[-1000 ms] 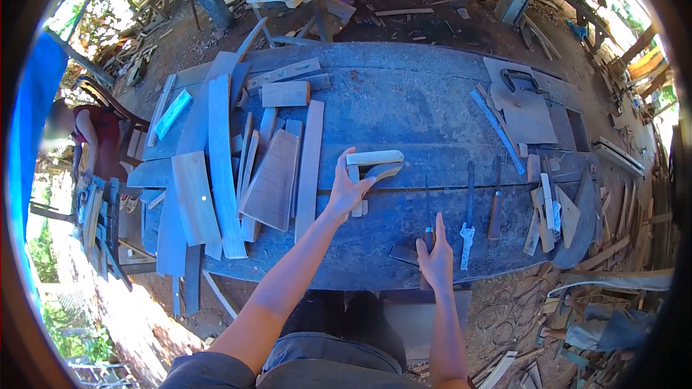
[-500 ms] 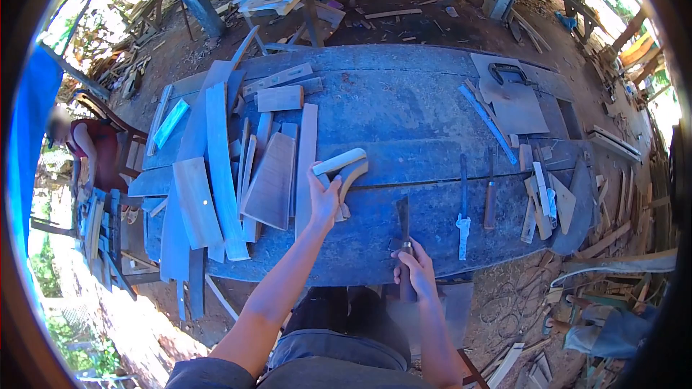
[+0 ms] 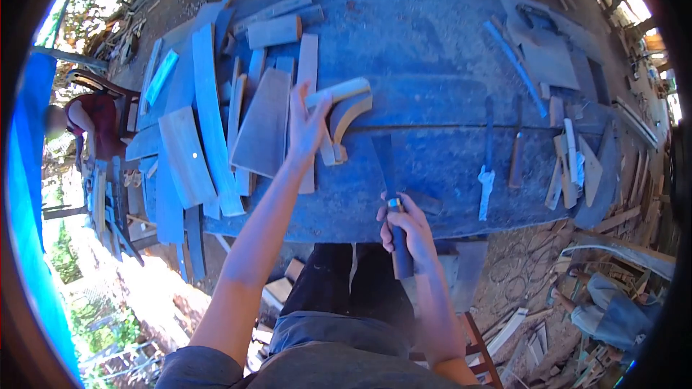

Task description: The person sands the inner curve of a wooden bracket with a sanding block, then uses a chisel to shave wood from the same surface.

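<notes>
My left hand [image 3: 308,128] has its fingers and thumb apart around the near end of a curved wooden piece [image 3: 349,90]. This piece has a pale flat top, a concave curved side and a narrow foot, and it rests on the blue worktable [image 3: 425,50]. In my right hand [image 3: 407,227] is a chisel [image 3: 384,162], gripped by its dark handle near the metal ferrule, with the broad blade pointing away from me over the table. Close beyond my right hand lies a small dark block [image 3: 427,204].
Several boards [image 3: 263,126] cover the table's left side. To the right lie a wrapped-handle tool [image 3: 486,191], another wooden-handled tool [image 3: 516,162], wood offcuts [image 3: 562,166] and a clamp [image 3: 537,18]. One person [image 3: 97,126] is at far left; another person's legs [image 3: 605,310] show at lower right.
The view has tipped downward, so the table sits higher. My left fingers have spread from their hold on the curved piece. The chisel stays in my right hand, its blade now angled more leftward.
</notes>
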